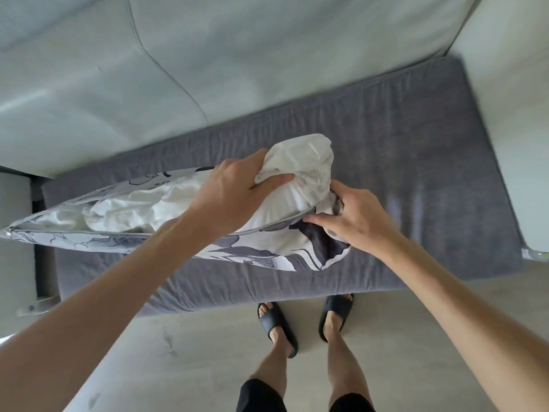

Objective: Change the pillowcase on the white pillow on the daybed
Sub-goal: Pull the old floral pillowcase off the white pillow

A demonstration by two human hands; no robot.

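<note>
- pillow: white, soft and bulky; it lies along the daybed cushion, most of it inside the patterned pillowcase, one bunched corner standing out of the opening at the cushion's middle.
- pillowcase: thin printed cloth, light and limp; its long edge is open, a zip running along that edge toward the cushion's left end.
- left hand: fingers and thumb clamped round the exposed corner of the pillow.
- right hand: fingers curled on the pillowcase edge next to that corner, pinching the cloth where the opening ends.
- handling, judged: the filling compresses easily and springs back, so a corner squeezed small should pass the opening; the pillow is light, one hand can move it.
- grip points, judged: take the pillow by a bunched corner, not by its flat face, which slips; take the pillowcase at the hem or seam, where the cloth is doubled and least likely to tear.
- risk, judged: loose cloth may snag in the zip teeth.
</note>
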